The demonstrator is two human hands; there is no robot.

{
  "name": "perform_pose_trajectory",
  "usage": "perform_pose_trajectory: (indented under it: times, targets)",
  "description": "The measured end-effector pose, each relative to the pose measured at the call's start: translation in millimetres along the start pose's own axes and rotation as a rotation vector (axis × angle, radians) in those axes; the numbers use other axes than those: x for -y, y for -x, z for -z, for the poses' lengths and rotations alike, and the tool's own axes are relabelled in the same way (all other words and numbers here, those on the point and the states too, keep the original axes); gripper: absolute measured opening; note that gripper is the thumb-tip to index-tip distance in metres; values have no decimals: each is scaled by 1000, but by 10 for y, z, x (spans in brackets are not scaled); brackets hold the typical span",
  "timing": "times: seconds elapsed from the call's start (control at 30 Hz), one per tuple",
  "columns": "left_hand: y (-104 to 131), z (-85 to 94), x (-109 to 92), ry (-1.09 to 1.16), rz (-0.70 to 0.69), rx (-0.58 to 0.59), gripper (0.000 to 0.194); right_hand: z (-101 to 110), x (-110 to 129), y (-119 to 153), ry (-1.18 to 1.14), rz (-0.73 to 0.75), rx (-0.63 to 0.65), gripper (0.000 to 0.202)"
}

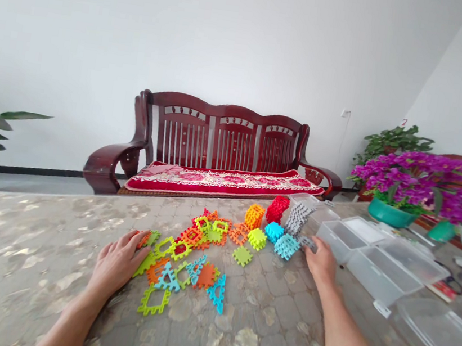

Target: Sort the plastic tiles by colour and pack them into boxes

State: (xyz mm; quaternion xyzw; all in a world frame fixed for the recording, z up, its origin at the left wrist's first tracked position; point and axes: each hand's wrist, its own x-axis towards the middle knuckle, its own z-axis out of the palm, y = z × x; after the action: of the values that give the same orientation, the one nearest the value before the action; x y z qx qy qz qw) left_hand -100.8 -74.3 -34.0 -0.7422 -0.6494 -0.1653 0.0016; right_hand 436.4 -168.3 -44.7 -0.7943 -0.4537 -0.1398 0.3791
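My left hand (119, 260) rests at the left edge of a loose spread of toothed plastic pieces, its fingers touching orange and green ones (154, 237). My right hand (321, 258) pinches a grey piece (307, 243) beside a leaning grey stack (299, 216). Near it stand stacks in red (278, 209), orange (255, 216), blue (274, 232), light blue (286, 247) and yellow-green (257, 238). A single green square (242, 256) lies in front of them. Blue triangles (217, 293) and a green frame (154, 300) lie nearest me.
Clear plastic boxes (388, 273) and a transparent lid (440, 331) are on the right of the patterned table (244, 333). Purple flowers in a green pot (391, 213) stand behind them. A wooden bench (232, 145) is beyond the table.
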Motion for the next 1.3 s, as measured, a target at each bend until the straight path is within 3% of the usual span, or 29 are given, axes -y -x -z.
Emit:
perform_pose_trajectory:
  times: [0.1, 0.23, 0.37, 0.47, 0.73, 1.0, 1.07, 1.13, 1.23, 1.3]
  targets:
    - [0, -12, 9, -3, -3, 1, 51, 66, 153, 77, -194, 26, -87, 47]
    - [-3, -22, 17, -9, -10, 6, 51, 116, 404, 206, -378, 30, 28, 64]
    - [-8, -39, 35, -16, -22, 2, 52, 97, 560, 301, -212, 98, 187, 88]
    - [-5, -47, 42, -23, -22, 1, 52, 80, 600, 340, -58, 95, 284, 94]
    - [2, -31, 33, -23, -19, 3, 52, 57, 592, 286, 97, 33, 326, 77]
    - [9, -35, 21, -24, -16, -10, 50, 77, 599, 257, 120, 42, 340, 83]
    - [18, -25, 9, -13, -14, -13, 50, 140, 598, 264, 117, 70, 291, 84]
    - [27, -12, -1, -1, -12, -13, 50, 215, 627, 266, 101, 123, 163, 79]
    - [35, 1, -7, 19, -13, -21, 48, 269, 778, 313, -12, 232, -18, 55]
    - [37, 4, -6, 36, -10, -22, 47, 223, 951, 415, -133, 304, 32, 38]
